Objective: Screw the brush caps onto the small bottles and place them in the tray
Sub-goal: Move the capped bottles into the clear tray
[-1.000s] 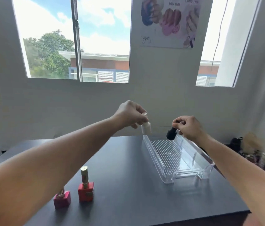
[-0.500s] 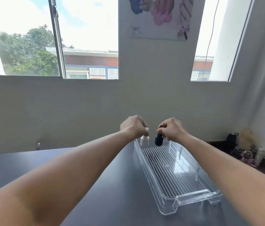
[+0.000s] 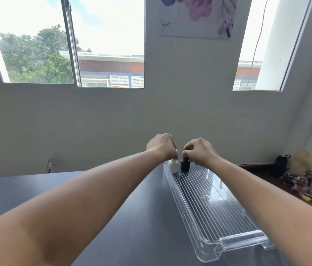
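- As both bottles are held by the cap from above, each one hangs straight under its hand. I think this is the reason for the grip: the base can go down flat on the ribbed floor of the tray.
- The left hand has its fingers curled downward and pinches the top of the white bottle, which stands directly below the fingertips.
- The right hand is curled in the same way, with thumb and fingers closed round the cap of the black bottle just under them.
- The two bottles are upright and just beside each other, between the two hands. Whether they touch one another I cannot tell.
- It is also not clear whether the bases already rest on the tray floor, but they sit low, at the tray's far end.
- Both arms are stretched almost fully forward over the dark table, knuckles up, the hands near each other.
- Most of the tray lies nearer to the body than the hands. I judge that the far end is filled first, so later bottles need no reaching over.
- The next move, in my judgement, calls for opening the fingers and lifting straight up, so that nothing tips.
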